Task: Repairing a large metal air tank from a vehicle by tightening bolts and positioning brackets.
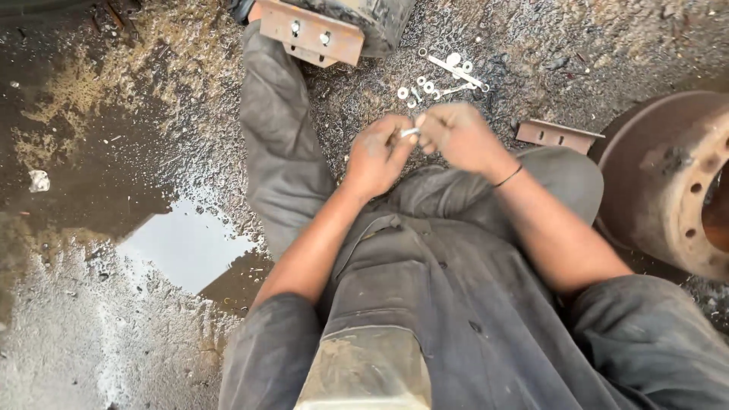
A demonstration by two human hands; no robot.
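Silver and short, a small metal bolt sits pinched between the two hands just above the person's lap, the left hand clenched on one end and the right hand grasping the other with its fingertips. Just beyond the hands, a scatter of silver washers, nuts and bolts lies on the wet grey gravel ground, near a rusty flat steel bracket and a rusty round brake drum on the right.

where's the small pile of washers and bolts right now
In the head view, the washers and bolts lie on the wet ground just beyond both hands, between the orange bracket and the smaller metal plate.
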